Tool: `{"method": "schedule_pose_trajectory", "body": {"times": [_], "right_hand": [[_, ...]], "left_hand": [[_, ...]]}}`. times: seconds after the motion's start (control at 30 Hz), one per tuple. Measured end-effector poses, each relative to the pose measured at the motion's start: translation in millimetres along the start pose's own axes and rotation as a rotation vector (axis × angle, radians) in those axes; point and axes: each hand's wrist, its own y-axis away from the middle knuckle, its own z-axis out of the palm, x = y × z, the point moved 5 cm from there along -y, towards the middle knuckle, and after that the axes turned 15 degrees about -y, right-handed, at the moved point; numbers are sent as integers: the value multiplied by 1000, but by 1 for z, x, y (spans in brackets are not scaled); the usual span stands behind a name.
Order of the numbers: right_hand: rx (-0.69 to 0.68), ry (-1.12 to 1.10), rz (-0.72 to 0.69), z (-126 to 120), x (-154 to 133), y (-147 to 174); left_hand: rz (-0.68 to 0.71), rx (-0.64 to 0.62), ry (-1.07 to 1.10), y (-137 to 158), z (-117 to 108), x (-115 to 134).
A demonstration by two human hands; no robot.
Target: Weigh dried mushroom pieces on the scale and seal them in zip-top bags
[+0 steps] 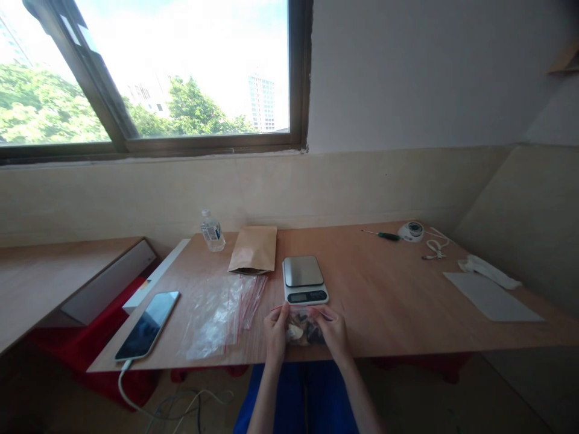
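Observation:
Between my hands is a clear zip bag (301, 333) with a red seal line along its top, holding dark and pale pieces that I cannot make out. My left hand (275, 331) pinches its upper left corner, and my right hand (332, 330) grips the upper right corner. Just beyond the bag sits a kitchen scale (304, 278) with a steel plate and a small dark display. Left of the scale lie several flat zip bags (221, 316) in a loose pile. A brown paper pouch (254, 247) rests behind them, its mouth partly open toward me.
A plastic bottle (212, 232) stands at the back left. The phone (148, 325) with a charging cable lies near the left edge. On the right are a screwdriver (388, 236), a white dome camera (411, 231) with its cable, a white cloth (491, 271) and a white sheet (493, 296).

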Motion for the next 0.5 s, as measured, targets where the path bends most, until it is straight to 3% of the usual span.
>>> {"method": "schedule_pose_trajectory", "body": {"times": [0.27,0.43,0.5], "right_hand": [[45,92,-17,-13,-7,1],[79,171,-16,-46,-31,-24],[196,193,-32,-77,-45,-50]], "left_hand": [[-116,76,-87,-2,-9,-9],[1,-144,-116,-15,-8,17],[97,-116,-225,-30,-22,32]]}}
